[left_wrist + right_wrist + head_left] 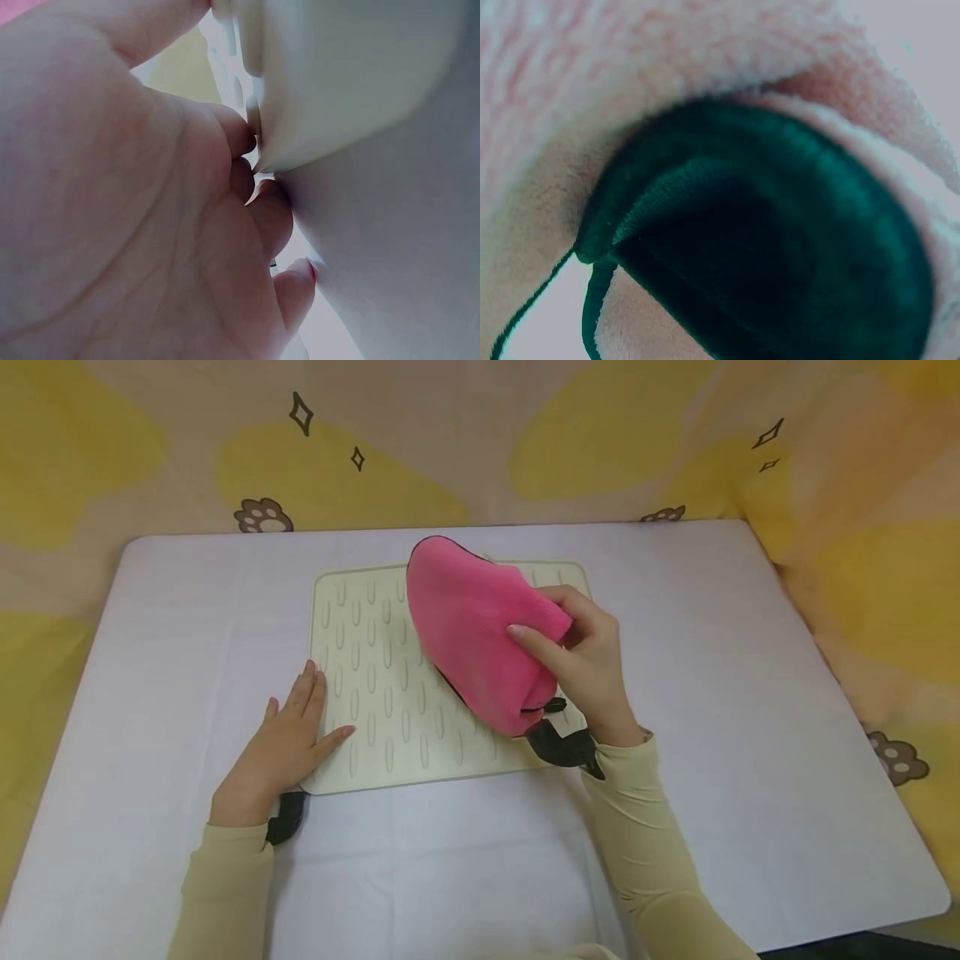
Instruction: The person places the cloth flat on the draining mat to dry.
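A pale cream mat (pixel 375 727) with rows of raised oval ridges lies flat on the table. At its left edge rests my left hand (pixel 288 752), fingers straight and thumb spread onto the mat. My right hand (pixel 596 656) pinches a bunched pink cloth (pixel 480 627) between thumb and fingers, over the mat's right half. Thin dark edging shows along parts of the cloth. In the right wrist view the plush cloth (pixel 667 45) fills the top, with a dark rounded piece (pixel 795 225) in front; what that piece is, I cannot tell. The cloth hides part of the mat.
A white-covered table (pixel 750 735) with rounded corners spreads out around the mat. Behind and beside it hangs a yellow and beige curtain (pixel 450 443) with paw prints. Black wrist devices (pixel 287 818) sit below both hands.
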The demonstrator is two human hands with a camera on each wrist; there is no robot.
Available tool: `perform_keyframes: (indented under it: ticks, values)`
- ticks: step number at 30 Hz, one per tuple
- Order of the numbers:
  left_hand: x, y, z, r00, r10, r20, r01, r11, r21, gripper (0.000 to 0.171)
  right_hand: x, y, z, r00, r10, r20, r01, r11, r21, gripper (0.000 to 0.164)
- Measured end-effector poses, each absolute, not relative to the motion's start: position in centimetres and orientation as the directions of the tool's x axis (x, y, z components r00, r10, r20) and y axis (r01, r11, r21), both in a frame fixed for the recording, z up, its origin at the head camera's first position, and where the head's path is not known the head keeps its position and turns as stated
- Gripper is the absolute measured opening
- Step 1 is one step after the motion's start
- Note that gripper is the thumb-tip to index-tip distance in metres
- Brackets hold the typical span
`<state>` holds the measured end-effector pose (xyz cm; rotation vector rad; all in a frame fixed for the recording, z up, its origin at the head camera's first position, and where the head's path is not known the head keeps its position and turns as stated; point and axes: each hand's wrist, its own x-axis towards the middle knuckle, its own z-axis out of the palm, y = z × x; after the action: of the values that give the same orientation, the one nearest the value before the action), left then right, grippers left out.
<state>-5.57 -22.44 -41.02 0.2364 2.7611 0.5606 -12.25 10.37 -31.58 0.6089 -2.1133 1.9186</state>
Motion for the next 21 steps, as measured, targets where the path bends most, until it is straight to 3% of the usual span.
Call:
perform_keyframes:
  ticks: [13, 21]
  values:
    - [-5.7, -22.3, -40.7, -0.931, 0.227, -0.287, 0.094, 0.907, 0.411, 0.086, -13.1, 11.2, -36.0, -0.956, -0.202, 0.213, -0.244, 0.146, -0.959, 0.025]
    - [-5.8, -22.3, -40.7, -0.930, 0.225, -0.290, 0.089, 0.906, 0.415, 0.086, -13.4, 10.5, -37.7, -0.939, -0.304, 0.163, -0.258, 0.304, -0.917, 0.021]
